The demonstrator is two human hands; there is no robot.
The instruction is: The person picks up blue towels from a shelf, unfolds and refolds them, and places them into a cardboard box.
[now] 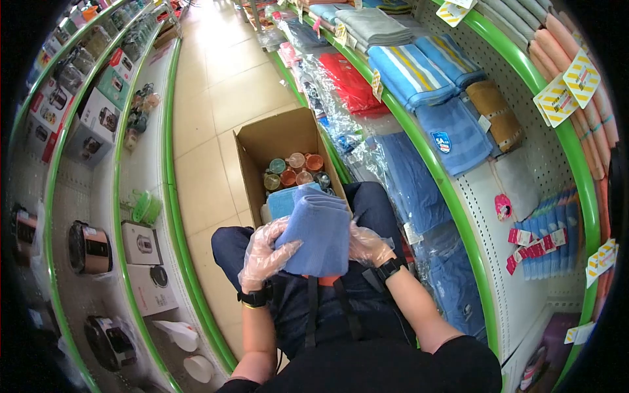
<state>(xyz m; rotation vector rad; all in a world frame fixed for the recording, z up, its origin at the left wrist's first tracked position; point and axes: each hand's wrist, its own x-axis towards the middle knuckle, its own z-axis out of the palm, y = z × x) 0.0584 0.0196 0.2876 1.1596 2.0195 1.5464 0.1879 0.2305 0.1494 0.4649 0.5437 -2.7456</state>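
I hold a stack of folded blue towels over my lap, between both hands. My left hand, in a clear plastic glove, grips the stack's left side with fingers spread over its front. My right hand, also gloved, holds the right side from behind. Both wrists wear black bands. Just beyond the towels an open cardboard box stands on the floor with several coloured cups and more blue cloth inside.
A shelf on the right carries folded towels in blue, red and striped cloth, plus bagged textiles lower down. The left shelf holds boxed kitchen appliances and cookers. A tiled aisle runs ahead between them.
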